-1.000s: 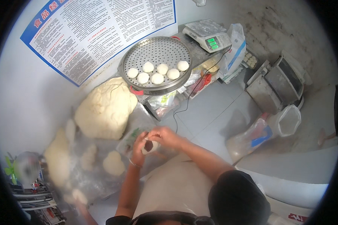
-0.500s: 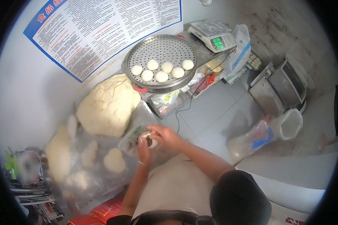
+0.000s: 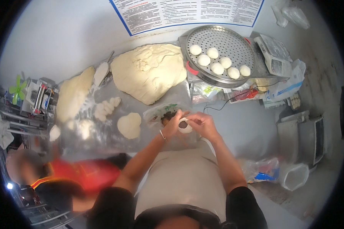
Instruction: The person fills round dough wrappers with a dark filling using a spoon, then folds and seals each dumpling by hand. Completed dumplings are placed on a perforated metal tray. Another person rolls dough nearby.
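Closing a dough wrapper [image 3: 185,130] over dark filling [image 3: 182,124] seems the step; near frame centre, left hand [image 3: 172,125] holds it, right hand [image 3: 205,125] apparently pinches its edge; next calls for gathering it shut.

You have one filled dough piece [image 3: 185,129] in your two hands [image 3: 203,125]. At the far right you have seven white dough balls [image 3: 217,68] on one perforated tray [image 3: 233,45], plus one scale [image 3: 273,53]; on the left, one big dough mound [image 3: 149,72].
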### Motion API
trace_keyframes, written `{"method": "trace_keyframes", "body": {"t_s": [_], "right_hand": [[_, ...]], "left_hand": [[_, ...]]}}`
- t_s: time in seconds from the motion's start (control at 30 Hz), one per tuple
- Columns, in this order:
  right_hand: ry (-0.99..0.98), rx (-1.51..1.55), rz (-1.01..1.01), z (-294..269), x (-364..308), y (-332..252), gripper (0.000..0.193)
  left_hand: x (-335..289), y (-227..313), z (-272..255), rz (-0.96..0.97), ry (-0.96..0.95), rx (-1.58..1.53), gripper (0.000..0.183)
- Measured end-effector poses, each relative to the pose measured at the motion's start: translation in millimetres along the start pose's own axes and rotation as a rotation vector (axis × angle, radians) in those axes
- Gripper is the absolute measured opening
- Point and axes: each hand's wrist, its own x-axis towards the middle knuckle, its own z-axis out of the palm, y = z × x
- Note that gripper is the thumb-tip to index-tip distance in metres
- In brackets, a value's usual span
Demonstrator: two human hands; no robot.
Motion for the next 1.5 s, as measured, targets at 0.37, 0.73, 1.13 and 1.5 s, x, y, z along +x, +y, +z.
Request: {"method": "trace_keyframes", "body": {"t_s": [0.37, 0.73, 1.13, 1.5], "right_hand": [[0.132, -0.061, -0.21, 22, 2, 19, 0.009], [-0.028, -0.246, -0.4, 13, 16, 10, 0.019], [0.094, 0.467, 0.213, 17, 35, 25, 0.011], [-0.289, 0.12, -0.08, 4, 48, 2, 0.018]], "left_hand": [[31, -68, -11, 0.54, 0.342, 0.098, 0.054], [17, -27, -11, 0.39, 0.178, 0.224, 0.074], [28, -30, 1, 0.5, 0.421, -0.345, 0.039], [33, -56, 0, 0.779, 0.572, 0.04, 0.046]]}}
